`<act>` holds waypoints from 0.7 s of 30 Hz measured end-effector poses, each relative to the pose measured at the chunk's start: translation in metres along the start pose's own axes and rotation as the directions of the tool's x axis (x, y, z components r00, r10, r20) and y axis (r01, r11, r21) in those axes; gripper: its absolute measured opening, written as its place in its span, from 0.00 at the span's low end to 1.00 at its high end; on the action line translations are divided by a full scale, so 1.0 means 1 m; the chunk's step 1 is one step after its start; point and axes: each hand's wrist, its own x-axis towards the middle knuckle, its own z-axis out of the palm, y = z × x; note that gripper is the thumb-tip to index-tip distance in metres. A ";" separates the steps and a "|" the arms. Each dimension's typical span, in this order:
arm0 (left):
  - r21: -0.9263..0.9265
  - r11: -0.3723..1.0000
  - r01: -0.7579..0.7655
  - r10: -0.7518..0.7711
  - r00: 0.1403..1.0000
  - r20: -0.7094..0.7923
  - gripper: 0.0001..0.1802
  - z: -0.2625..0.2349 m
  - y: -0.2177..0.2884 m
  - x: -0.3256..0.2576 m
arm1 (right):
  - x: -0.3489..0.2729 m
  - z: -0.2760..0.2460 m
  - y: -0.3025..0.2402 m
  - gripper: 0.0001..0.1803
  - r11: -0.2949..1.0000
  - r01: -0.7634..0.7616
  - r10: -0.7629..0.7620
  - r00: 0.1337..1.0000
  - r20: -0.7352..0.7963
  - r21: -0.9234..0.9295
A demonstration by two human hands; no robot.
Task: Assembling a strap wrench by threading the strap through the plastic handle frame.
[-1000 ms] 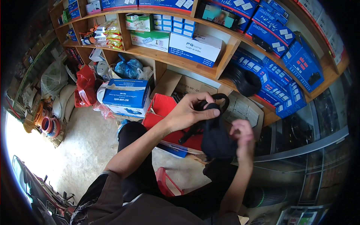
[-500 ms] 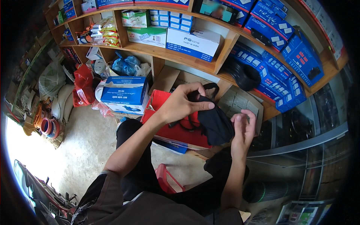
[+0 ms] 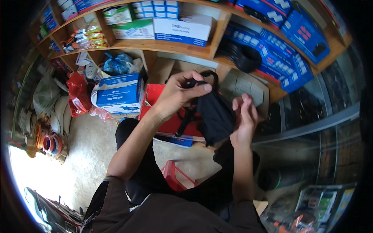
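A black cloth pouch-like item (image 3: pixel 213 116) with straps hangs in front of me, its upper end pinched between the thumb and fingers of my left hand (image 3: pixel 179 95). From it a black strap (image 3: pixel 182 126) dangles below that hand. My right hand (image 3: pixel 245 120) is at the pouch's right side with the palm up. Its fingers are loosely bent and apart, with nothing seen in them; whether it touches the cloth is unclear. Beneath the pouch stands an open red box (image 3: pixel 155 110), partly covered by my left hand and the cloth.
Left of the red box sits a blue and white carton (image 3: pixel 119 93), beside a red plastic bag (image 3: pixel 79 93). Wooden shelves (image 3: pixel 167 46) with boxes curve across the back. Glass panels (image 3: pixel 307 101) stand at right. A red stool (image 3: pixel 175 176) is between my legs.
The view has shifted, so the shelves appear higher and further left. My left hand still grips the pouch, and the strap now hangs lower beneath it. My right hand stays alongside.
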 end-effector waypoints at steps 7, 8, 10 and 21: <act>-0.020 0.999 0.040 -0.037 0.994 0.107 0.10 0.005 0.001 -0.005 | 0.006 -0.013 0.002 0.14 0.801 -0.204 0.081 0.969 0.235 0.564; -0.027 0.998 0.049 -0.046 0.993 0.105 0.10 0.008 0.001 -0.006 | 0.006 -0.014 0.000 0.14 0.784 -0.218 0.092 0.967 0.240 0.581; -0.035 0.998 0.061 -0.057 0.993 0.107 0.10 0.010 0.001 -0.005 | 0.005 -0.018 0.000 0.13 0.800 -0.197 0.088 0.973 0.214 0.567; -0.060 0.996 0.072 -0.066 0.993 0.095 0.08 0.005 0.001 0.001 | 0.013 -0.015 -0.002 0.13 0.798 -0.164 0.029 0.971 0.236 0.580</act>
